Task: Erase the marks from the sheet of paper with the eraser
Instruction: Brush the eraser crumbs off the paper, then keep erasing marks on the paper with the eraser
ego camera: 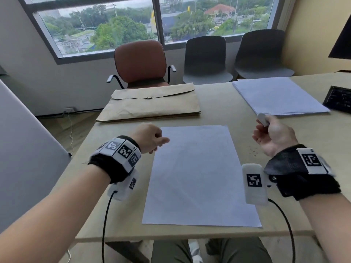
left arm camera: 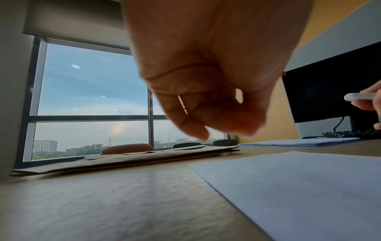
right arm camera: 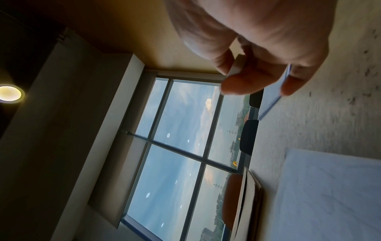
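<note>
A white sheet of paper (ego camera: 197, 175) lies flat on the table in front of me, with only faint traces on its upper part. My right hand (ego camera: 273, 135) is raised to the right of the sheet and pinches a small white eraser (ego camera: 263, 119) between thumb and fingers. The eraser (right arm camera: 235, 66) shows as a white edge in the right wrist view, and the eraser (left arm camera: 360, 97) appears at the far right of the left wrist view. My left hand (ego camera: 150, 138) hovers over the sheet's upper left corner, fingers loosely curled, holding nothing. The sheet (left arm camera: 309, 187) lies below it.
A brown envelope (ego camera: 152, 103) lies at the back left of the table. A stack of white paper (ego camera: 279, 95) and a black keyboard (ego camera: 340, 98) sit at the back right. Dark eraser crumbs (ego camera: 253, 151) dot the table right of the sheet. Chairs stand behind the table.
</note>
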`<state>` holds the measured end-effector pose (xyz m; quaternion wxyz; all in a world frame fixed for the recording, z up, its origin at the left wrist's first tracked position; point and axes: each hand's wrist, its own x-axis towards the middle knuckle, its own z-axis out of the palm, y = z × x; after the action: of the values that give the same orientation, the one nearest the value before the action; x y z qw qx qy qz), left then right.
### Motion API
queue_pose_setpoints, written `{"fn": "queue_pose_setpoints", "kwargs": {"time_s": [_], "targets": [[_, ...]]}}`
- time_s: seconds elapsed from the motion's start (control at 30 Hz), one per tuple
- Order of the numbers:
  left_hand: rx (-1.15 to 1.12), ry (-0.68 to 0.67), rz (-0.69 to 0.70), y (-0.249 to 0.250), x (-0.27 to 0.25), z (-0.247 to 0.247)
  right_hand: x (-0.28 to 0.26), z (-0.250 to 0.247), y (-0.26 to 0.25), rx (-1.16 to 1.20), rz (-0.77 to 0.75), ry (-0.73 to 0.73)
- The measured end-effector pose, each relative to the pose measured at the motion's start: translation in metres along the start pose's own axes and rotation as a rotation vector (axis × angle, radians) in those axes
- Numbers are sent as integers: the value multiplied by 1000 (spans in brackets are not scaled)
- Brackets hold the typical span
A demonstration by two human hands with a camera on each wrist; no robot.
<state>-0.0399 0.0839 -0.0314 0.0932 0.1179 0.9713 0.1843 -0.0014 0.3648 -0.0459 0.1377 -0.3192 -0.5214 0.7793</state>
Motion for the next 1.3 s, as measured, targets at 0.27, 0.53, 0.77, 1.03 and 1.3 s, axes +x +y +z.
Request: {"fn": "queue_pose_setpoints", "kwargs": {"time_s": [0.27, 0.53, 0.77, 1.03, 1.3], "targets": [[94, -209, 87, 3, 12, 14, -4, -5, -8, -50, 83, -283], [159, -325, 194, 30, 17, 29, -19, -1, -2, -327, 11, -417], [350, -594, 324, 69, 8, 50, -41, -10, -2, -1232, -161, -878], [477, -630, 331, 73, 9, 53, -57, -6, 27, -913, 479, -1124], [474, -642, 324, 73, 10, 52, -32, -9, -2, -741, 105, -670]]}}
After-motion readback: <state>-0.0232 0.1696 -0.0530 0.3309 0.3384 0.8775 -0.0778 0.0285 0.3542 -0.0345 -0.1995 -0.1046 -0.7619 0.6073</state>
